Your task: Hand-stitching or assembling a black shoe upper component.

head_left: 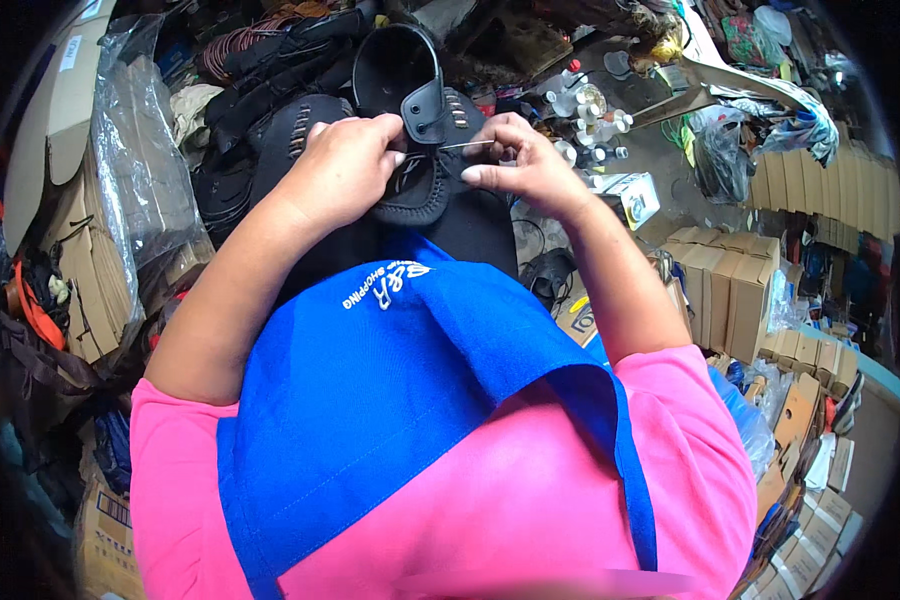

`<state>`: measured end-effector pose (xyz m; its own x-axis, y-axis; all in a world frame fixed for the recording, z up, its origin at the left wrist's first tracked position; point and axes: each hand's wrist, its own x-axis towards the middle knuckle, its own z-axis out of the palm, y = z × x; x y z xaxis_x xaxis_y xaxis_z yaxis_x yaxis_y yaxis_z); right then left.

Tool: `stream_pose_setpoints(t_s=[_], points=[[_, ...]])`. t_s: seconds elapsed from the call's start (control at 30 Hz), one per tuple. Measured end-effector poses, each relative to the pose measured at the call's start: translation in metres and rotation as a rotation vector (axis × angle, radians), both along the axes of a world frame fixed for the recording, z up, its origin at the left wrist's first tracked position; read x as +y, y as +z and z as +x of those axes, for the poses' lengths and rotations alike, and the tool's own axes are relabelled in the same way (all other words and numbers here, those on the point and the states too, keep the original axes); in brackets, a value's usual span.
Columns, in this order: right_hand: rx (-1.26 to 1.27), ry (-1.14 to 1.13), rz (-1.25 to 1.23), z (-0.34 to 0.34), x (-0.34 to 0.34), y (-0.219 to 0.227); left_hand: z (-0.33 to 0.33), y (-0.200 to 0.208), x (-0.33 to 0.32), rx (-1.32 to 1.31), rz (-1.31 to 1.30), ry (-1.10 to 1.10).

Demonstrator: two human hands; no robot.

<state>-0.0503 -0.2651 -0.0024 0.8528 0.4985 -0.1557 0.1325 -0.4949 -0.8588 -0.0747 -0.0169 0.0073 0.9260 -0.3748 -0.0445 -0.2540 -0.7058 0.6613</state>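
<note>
Smooth leather-look shoe [425, 112], matt cloth apron [345, 375]

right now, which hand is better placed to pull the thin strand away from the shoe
Likely the right hand: the thin strand runs to it, while the left hand is opposite, by the black shoe.

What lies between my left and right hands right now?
The head view shows a black, leather-like shoe with a stitched toe there, plus a thin, pale strand, needle or thread unclear, reaching toward the right hand.

a short-sleeved pink shirt [490, 500] under a blue apron [340, 400] bearing pale lettering [382, 287].
</note>
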Motion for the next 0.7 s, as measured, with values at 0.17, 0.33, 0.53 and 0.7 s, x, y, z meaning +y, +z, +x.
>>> stream_pose_setpoints(t_s=[0.17, 0.33, 0.53, 0.7], points=[[0.34, -0.146, 0.173, -0.015, -0.009, 0.005, 0.003, -0.008, -0.005, 0.038, -0.069, -0.029], [-0.095, -0.125, 0.009, 0.0, -0.013, 0.028, -0.002, -0.007, -0.002, -0.124, 0.06, -0.101], [-0.407, -0.007, -0.486, 0.031, -0.007, 0.01, -0.005, -0.005, -0.005, -0.117, 0.036, -0.096], [-0.713, 0.161, -0.461, 0.016, 0.01, 0.05, -0.007, -0.012, -0.002, -0.14, 0.046, -0.069]])
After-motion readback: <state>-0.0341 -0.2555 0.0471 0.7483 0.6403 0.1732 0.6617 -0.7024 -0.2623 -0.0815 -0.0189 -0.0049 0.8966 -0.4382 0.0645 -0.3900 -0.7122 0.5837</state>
